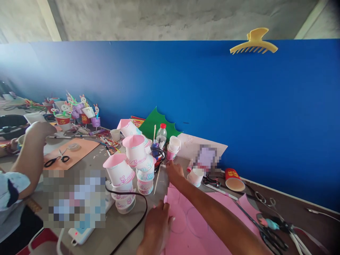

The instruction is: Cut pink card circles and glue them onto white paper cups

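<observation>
A sheet of pink paper point(183, 219) with pencilled circles lies on the table before me. At its left edge is my left hand point(157, 225), fingers curled and closed on the paper's border, the thumb over its top. My right hand point(174, 173) reaches forward past the sheet, with its fingers closed near a slim whitish thing point(163, 165) that I cannot make out. Just beyond the right hand stand nested paper cups point(173, 147). To the left are stacks of decorated white paper cups point(120, 173) with pink tops. A white paper cup point(196, 177) sits right of the right hand.
Black-handled scissors point(271, 237) and a red paper cup point(231, 179) lie at the right. A black cable point(143, 212) and a power strip point(82, 230) are at the left. A bottle point(161, 136) stands behind. Another person's arm point(30, 156) is at far left, near scissors point(57, 159).
</observation>
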{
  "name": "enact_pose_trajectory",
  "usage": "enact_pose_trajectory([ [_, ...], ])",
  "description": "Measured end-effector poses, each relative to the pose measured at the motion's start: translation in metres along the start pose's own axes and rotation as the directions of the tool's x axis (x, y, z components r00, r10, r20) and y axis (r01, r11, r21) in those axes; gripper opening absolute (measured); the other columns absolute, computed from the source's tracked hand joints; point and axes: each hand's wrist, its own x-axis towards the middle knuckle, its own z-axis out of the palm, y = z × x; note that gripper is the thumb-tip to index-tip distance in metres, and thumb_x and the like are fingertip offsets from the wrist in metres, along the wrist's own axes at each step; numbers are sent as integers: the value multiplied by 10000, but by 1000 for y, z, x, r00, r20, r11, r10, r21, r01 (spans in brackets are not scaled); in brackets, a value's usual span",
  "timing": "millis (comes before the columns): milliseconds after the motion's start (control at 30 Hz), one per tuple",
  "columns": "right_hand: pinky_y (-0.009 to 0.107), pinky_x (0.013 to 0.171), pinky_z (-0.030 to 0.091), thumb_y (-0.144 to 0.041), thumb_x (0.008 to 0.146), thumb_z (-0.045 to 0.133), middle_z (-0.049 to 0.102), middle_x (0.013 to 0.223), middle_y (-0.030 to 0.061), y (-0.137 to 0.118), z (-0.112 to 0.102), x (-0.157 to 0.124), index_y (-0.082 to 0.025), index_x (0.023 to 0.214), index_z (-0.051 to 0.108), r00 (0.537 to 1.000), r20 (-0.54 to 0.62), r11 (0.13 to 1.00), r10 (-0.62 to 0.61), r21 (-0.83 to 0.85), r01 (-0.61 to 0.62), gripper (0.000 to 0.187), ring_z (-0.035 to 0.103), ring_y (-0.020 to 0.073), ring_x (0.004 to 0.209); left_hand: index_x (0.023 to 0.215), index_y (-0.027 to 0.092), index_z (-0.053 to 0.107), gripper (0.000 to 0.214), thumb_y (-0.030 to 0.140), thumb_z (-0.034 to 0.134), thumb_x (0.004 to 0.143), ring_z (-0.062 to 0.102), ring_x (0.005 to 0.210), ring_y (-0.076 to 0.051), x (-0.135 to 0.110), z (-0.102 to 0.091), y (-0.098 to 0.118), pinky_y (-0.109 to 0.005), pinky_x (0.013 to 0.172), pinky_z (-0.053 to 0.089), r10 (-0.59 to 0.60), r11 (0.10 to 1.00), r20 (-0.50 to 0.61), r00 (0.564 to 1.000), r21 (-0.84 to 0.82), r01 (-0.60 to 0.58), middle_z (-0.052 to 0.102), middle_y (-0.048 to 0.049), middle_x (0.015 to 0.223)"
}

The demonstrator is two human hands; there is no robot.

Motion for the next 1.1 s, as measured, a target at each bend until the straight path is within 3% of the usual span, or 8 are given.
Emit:
enact_pose_trajectory([
  [167,372,739,493,-135,845,565,598,1064,121,-11,-6,-36,-127,974,614,964,-216,984,-157,44,171,139,609,210,830,1127,179,559,286,230,464,863,626,937,-271,0,-1,1,-371,784,451,13,1000,8,1000,10,-13,586,-120,1168],
  [400,344,717,452,-106,830,448,601,805,53,9,-9,-94,-183,942,585,807,-538,903,-244,178,392,193,550,195,726,1124,178,548,296,246,405,873,626,929,-261,0,2,-2,-360,767,439,46,999,-43,998,2,-46,593,-126,1137],
  [533,348,748,476,-116,824,435,605,836,63,43,-1,-132,-195,961,554,718,-687,858,-117,294,421,197,561,208,806,985,188,564,213,251,403,861,631,819,-231,2,6,-7,-320,671,427,78,995,-94,993,-46,-83,611,-81,996],
  [733,352,757,508,-142,891,406,612,926,89,111,9,-169,-201,1027,525,618,-744,819,254,505,271,191,593,215,899,821,208,547,193,313,389,857,616,762,-177,11,19,-22,-284,696,440,133,944,-239,962,-265,-197,618,-38,839],
  [900,341,755,526,-196,938,381,669,915,79,142,21,-181,-203,1159,526,600,-720,810,348,554,195,265,634,201,853,798,224,568,220,379,413,823,626,713,-186,20,15,-24,-294,673,478,147,917,-359,922,-300,-263,640,-26,770],
  [1033,386,798,516,-210,935,373,686,928,86,149,38,-182,-204,1124,559,610,-707,810,358,560,174,265,638,221,862,851,237,577,223,418,452,814,639,746,-189,20,-3,2,-294,661,506,157,920,-417,895,-267,-286,645,-22,821],
  [1100,428,849,492,-206,926,381,682,971,94,150,46,-183,-206,1105,567,616,-701,807,359,565,172,258,622,243,929,945,243,559,222,396,460,819,634,882,-213,24,-10,21,-346,781,504,191,922,-482,855,-212,-325,639,-40,947],
])
